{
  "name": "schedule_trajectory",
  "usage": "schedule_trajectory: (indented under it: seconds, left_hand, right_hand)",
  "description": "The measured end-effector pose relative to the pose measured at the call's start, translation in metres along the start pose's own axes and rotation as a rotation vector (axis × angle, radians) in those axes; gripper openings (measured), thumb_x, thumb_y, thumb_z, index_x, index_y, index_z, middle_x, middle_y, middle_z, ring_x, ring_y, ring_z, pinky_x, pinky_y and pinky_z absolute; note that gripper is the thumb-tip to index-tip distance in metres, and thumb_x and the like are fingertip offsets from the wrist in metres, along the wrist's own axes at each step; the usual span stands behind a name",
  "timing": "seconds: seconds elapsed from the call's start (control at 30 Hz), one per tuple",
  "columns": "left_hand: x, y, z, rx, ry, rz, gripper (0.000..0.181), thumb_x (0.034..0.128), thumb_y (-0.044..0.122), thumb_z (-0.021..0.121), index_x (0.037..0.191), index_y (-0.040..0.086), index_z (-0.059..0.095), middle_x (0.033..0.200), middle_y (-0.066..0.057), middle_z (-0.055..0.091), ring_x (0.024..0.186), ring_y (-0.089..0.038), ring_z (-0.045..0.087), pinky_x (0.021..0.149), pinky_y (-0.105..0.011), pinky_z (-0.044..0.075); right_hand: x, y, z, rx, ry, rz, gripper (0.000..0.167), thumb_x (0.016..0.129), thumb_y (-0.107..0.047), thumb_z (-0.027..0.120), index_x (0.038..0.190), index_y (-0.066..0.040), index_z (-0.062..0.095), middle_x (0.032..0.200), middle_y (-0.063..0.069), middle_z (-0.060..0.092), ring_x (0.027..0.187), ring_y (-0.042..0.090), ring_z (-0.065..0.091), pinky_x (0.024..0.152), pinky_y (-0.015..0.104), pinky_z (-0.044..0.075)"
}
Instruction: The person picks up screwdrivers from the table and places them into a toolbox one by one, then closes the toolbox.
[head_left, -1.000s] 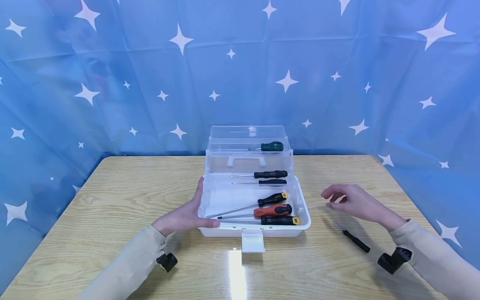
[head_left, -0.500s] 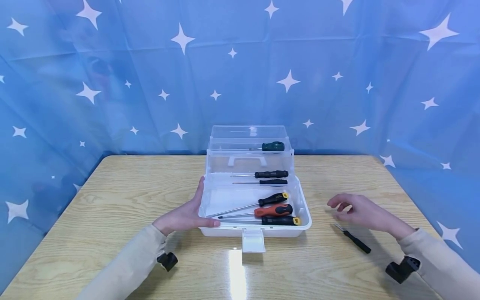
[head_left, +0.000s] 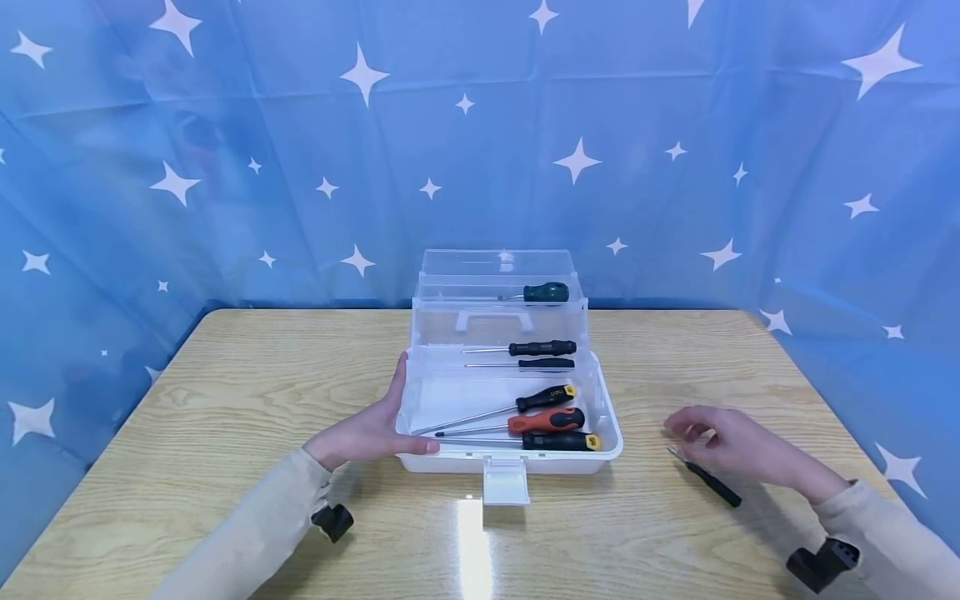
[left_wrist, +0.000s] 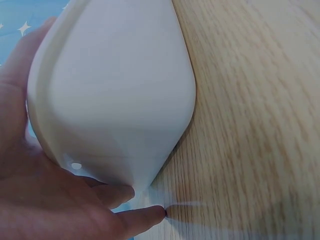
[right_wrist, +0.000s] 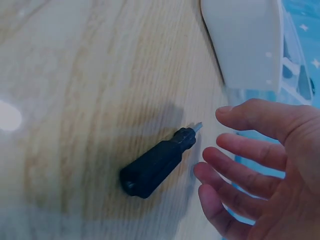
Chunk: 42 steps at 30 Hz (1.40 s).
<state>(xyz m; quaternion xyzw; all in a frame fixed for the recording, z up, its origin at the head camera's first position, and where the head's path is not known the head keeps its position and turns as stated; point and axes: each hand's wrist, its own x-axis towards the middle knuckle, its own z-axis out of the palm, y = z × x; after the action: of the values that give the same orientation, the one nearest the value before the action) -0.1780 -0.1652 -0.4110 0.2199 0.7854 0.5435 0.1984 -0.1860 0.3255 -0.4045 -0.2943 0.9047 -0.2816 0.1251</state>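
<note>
My left hand (head_left: pixel 367 432) grips the left side of a white toolbox (head_left: pixel 442 464), thumb over the front rim; in the left wrist view the hand (left_wrist: pixel 55 200) lies along the box wall (left_wrist: pixel 120 90). Over the tip of a small black screwdriver (head_left: pixel 716 485) on the table hovers my right hand (head_left: pixel 738 446), fingers loosely bent and holding nothing. In the right wrist view, the screwdriver (right_wrist: pixel 157 167) lies just beside the fingertips of the hand (right_wrist: pixel 270 170). Inside the box are an orange screwdriver (head_left: pixel 546 421) and several black-handled ones.
The clear lid (head_left: pixel 495 325) stands raised at the back, with a dark green screwdriver (head_left: pixel 546 292) in its upper part. A front latch (head_left: pixel 506 483) hangs down. Behind the wooden table (head_left: pixel 262 375) hangs a blue curtain (head_left: pixel 480 167) with white stars.
My right hand has moved right and towards the table's near edge, to beside and above the small screwdriver. The left hand and the toolbox have stayed in place.
</note>
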Motion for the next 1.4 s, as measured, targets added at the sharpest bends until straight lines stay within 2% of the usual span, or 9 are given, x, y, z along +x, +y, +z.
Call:
schedule_trajectory:
  seconds: [0.17,0.33,0.53,0.7,0.87,1.07,1.4]
  left_hand:
    - [-0.002,0.001,-0.001,0.013,0.005,-0.026,0.128,0.0817,0.025,0.079,0.147,0.026,-0.031,0.158,-0.013,-0.011,0.140,-0.036,0.014,0.109,-0.058,0.018]
    - [-0.002,0.001,-0.001,0.025,0.009,-0.050,0.129,0.0817,0.027,0.079,0.146,0.026,-0.032,0.158,-0.014,-0.012,0.141,-0.036,0.013,0.109,-0.058,0.018]
    - [-0.003,0.001,0.000,0.040,0.017,-0.069,0.129,0.0813,0.028,0.080,0.146,0.024,-0.032,0.159,-0.013,-0.013,0.142,-0.035,0.010,0.110,-0.056,0.017]
    - [-0.003,0.000,0.000,0.042,0.018,-0.083,0.130,0.0807,0.030,0.080,0.146,0.024,-0.032,0.159,-0.014,-0.013,0.142,-0.034,0.010,0.110,-0.056,0.017]
    - [-0.003,0.000,0.000,0.036,0.014,-0.065,0.129,0.0810,0.029,0.080,0.147,0.024,-0.031,0.159,-0.013,-0.013,0.141,-0.035,0.011,0.109,-0.058,0.018]
    - [-0.002,0.000,0.000,0.036,0.023,-0.062,0.129,0.0808,0.028,0.080,0.148,0.022,-0.030,0.159,-0.013,-0.013,0.142,-0.036,0.009,0.109,-0.059,0.016]
    - [-0.002,0.001,0.000,0.043,0.020,-0.067,0.128,0.0813,0.029,0.079,0.147,0.022,-0.030,0.159,-0.012,-0.014,0.142,-0.035,0.007,0.109,-0.058,0.016]
  right_hand:
    - [-0.005,0.000,0.002,-0.009,0.006,-0.003,0.023,0.090,-0.009,0.068,0.111,0.000,0.065,0.104,0.006,0.064,0.085,0.008,0.059,0.065,0.028,0.052]
    - [-0.009,0.002,0.004,-0.008,0.018,-0.039,0.023,0.089,-0.005,0.068,0.111,0.002,0.065,0.102,0.008,0.064,0.083,0.007,0.059,0.064,0.028,0.052]
    - [-0.015,0.006,0.005,0.005,0.003,-0.058,0.026,0.087,-0.002,0.069,0.112,0.004,0.062,0.099,0.007,0.064,0.081,0.005,0.058,0.062,0.028,0.051]
    - [-0.019,0.009,0.006,0.029,-0.024,-0.050,0.036,0.085,-0.004,0.072,0.115,0.006,0.056,0.089,-0.001,0.056,0.072,0.005,0.050,0.056,0.026,0.044]
    - [-0.020,0.011,0.006,0.030,-0.056,-0.021,0.040,0.082,-0.008,0.076,0.112,0.005,0.053,0.083,-0.001,0.050,0.066,0.010,0.044,0.053,0.025,0.036]
    - [-0.020,0.012,0.005,0.013,-0.087,0.046,0.036,0.082,-0.011,0.077,0.108,0.001,0.055,0.082,0.000,0.050,0.067,0.009,0.043,0.055,0.024,0.037]
    - [-0.021,0.016,0.003,-0.042,-0.061,0.050,0.031,0.079,-0.005,0.077,0.104,-0.001,0.058,0.083,-0.003,0.052,0.068,0.005,0.045,0.055,0.027,0.039]
